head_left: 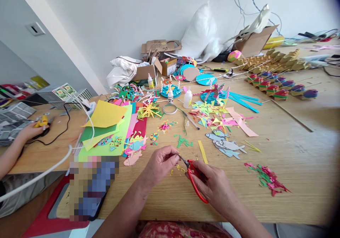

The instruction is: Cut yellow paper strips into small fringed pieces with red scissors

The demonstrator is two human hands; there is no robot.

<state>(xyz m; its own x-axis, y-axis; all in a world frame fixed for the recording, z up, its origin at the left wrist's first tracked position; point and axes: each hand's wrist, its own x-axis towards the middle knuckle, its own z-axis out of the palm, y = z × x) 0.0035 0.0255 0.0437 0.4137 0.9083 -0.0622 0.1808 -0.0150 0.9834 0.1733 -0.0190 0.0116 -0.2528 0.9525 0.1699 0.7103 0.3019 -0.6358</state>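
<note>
My right hand [212, 177] grips red-handled scissors [195, 185] by their loops, the blades pointing up and left. Just at the blade tips is my left hand [162, 162], its thumb and fingers pinched together; whatever they hold is too small to make out. Tiny yellow paper bits [178, 170] lie on the table between the hands. A yellow paper strip [202, 152] rests beyond the scissors. Further off are green paper scraps [183, 141] and a pile of tiny coloured paper pieces [165, 125]. Grey paper fish [225, 145] lie to the right.
Coloured paper sheets [105, 114] and cut-out fish [136, 146] lie at left. Glue bottles [188, 99] stand mid-table near blue discs [205, 79]. Red and green scraps [267, 177] lie at right, painted carton pieces [276, 89] behind. Another person's hand [29, 130] holds a yellow tool [41, 122].
</note>
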